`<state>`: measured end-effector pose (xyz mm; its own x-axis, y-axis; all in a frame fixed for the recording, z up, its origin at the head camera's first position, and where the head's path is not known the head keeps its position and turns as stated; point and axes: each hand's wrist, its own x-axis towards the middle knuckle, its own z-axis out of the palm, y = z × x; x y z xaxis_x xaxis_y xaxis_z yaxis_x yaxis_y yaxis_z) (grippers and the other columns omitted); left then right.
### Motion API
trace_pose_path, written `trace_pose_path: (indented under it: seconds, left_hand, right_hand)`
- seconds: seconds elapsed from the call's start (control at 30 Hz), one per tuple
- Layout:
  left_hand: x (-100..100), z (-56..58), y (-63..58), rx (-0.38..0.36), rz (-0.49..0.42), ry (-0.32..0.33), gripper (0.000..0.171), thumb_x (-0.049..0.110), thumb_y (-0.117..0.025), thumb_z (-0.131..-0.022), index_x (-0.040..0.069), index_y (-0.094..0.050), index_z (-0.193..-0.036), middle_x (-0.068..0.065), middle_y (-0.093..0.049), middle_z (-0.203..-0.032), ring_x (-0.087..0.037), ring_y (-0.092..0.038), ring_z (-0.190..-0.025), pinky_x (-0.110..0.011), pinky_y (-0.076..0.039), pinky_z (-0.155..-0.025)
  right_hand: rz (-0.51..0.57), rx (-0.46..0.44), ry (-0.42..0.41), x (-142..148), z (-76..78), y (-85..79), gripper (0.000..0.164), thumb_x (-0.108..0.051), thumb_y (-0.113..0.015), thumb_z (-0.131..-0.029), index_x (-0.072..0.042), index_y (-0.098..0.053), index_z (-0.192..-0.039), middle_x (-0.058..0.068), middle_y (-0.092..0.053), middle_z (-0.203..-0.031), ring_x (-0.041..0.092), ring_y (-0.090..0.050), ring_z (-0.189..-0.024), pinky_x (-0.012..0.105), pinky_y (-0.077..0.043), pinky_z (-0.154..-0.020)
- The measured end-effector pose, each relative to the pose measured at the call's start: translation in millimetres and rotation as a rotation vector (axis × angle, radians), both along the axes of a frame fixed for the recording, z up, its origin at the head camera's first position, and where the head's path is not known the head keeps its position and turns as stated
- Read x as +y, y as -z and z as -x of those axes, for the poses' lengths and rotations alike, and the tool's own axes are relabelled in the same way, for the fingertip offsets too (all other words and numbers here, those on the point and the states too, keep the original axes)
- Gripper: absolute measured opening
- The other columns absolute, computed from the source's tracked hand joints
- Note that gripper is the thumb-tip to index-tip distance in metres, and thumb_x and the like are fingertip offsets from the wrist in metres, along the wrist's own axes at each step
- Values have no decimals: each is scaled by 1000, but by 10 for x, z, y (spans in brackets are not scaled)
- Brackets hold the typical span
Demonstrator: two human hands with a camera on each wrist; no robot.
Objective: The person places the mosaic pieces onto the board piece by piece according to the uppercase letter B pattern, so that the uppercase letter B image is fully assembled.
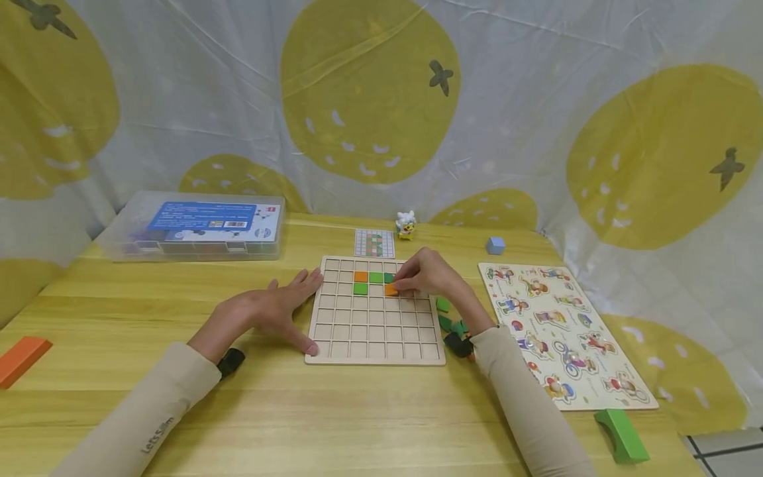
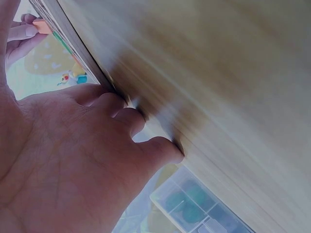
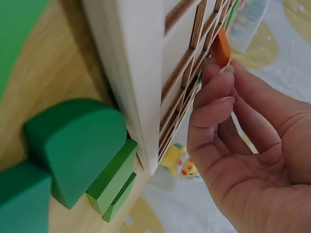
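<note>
A wooden grid board (image 1: 357, 331) lies flat in the middle of the table. In its upper cells sit an orange tile (image 1: 361, 277), light green tiles (image 1: 375, 277) and a dark green tile (image 1: 389, 277). My right hand (image 1: 430, 271) pinches another orange tile (image 3: 221, 48) between thumb and fingertips; it is tilted, right at a cell below the dark green one. Spread along the board's left edge, my left hand (image 1: 277, 310) touches the frame with its thumb at the near corner and fingers farther up.
Loose green blocks (image 3: 77, 141) lie right of the board. Behind it are a pattern card (image 1: 374, 244) and a small toy figure (image 1: 406, 225). A plastic case (image 1: 197, 228) stands back left, a picture puzzle (image 1: 554, 318) at right, with a blue cube (image 1: 495, 246) and a green arch block (image 1: 621, 436) near it.
</note>
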<state>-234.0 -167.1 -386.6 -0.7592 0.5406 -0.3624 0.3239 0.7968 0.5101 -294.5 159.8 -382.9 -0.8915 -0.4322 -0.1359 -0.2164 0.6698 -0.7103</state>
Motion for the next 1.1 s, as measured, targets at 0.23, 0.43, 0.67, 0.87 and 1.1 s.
trace_pose_path:
  seconds: [0.23,0.43,0.67,0.87,1.1]
  left_hand:
    - [22,5,0,1,1,6,142,57,-94,-78,-1,-5,-172,-19,4,-181,-41,5,-167,-72,1,-128]
    - [31,11,2,-5,-3,13,141,56,-94,-79,-1,-4,-172,-19,5,-181,-41,5,-167,-73,2,-128]
    - [39,4,-8,0,-10,14,141,55,-94,-79,-1,-3,-172,-19,5,-181,-41,6,-166,-73,2,-128]
    - [48,-2,-1,-7,-18,10,141,56,-93,-79,0,-3,-172,-20,6,-180,-41,6,-166,-72,2,-128]
    - [-1,-8,-6,-2,-20,5,141,57,-93,-79,-1,-3,-172,-21,5,-180,-44,6,-166,-74,2,-127]
  right_hand:
    - [-19,11,3,22,1,27,14,-7,-84,-95,0,-85,-107,11,-83,-99,17,-77,-87,31,-64,-78]
    - [-13,29,-5,60,4,33,16,-6,-83,-95,1,-84,-109,11,-83,-102,19,-77,-92,37,-63,-88]
    - [43,54,-168,344,-1,-46,21,-5,-77,-100,5,-80,-118,15,-81,-108,27,-76,-97,36,-62,-85]
    - [78,28,-217,909,37,-70,20,-1,-78,-97,6,-79,-116,16,-80,-106,25,-74,-94,31,-62,-84]
    - [56,-64,-231,1402,-4,-6,23,4,-83,-91,7,-79,-113,20,-78,-109,20,-66,-87,27,-59,-79]
